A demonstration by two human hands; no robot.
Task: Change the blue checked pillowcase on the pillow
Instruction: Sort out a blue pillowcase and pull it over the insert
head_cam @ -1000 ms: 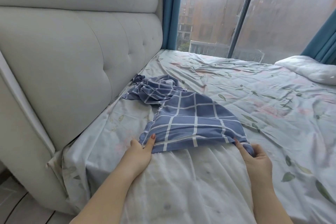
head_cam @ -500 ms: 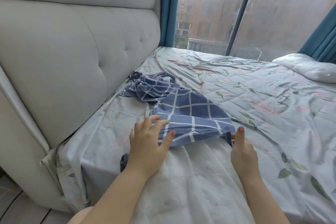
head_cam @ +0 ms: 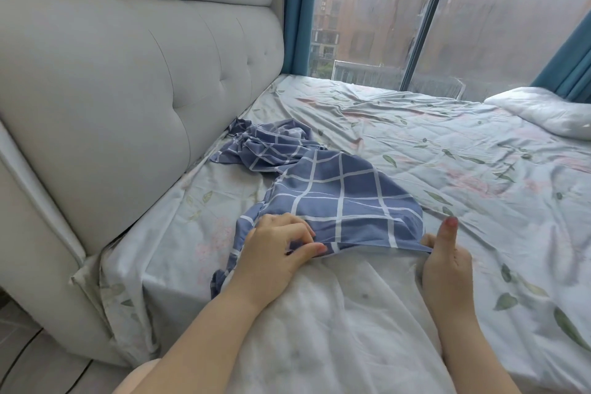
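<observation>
A blue checked pillowcase [head_cam: 339, 198] lies rumpled on the bed, its far end bunched against the headboard. Its near open edge covers the far end of a white pillow [head_cam: 335, 323] that lies at the bed's front edge under my forearms. My left hand [head_cam: 275, 253] pinches the left part of that open edge between thumb and fingers. My right hand [head_cam: 446, 257] grips the right corner of the edge, thumb raised. A loose strip of the pillowcase hangs down left of my left wrist.
The bed carries a pale floral sheet [head_cam: 463, 169]. A grey tufted headboard [head_cam: 128, 80] runs along the left. A second white pillow [head_cam: 547, 112] lies at the far right by the window [head_cam: 479, 9] and blue curtains. Floor shows at bottom left.
My left hand went from lying open over the pillowcase edge to pinching it. My right hand has taken hold of the right corner. The view moved slightly closer.
</observation>
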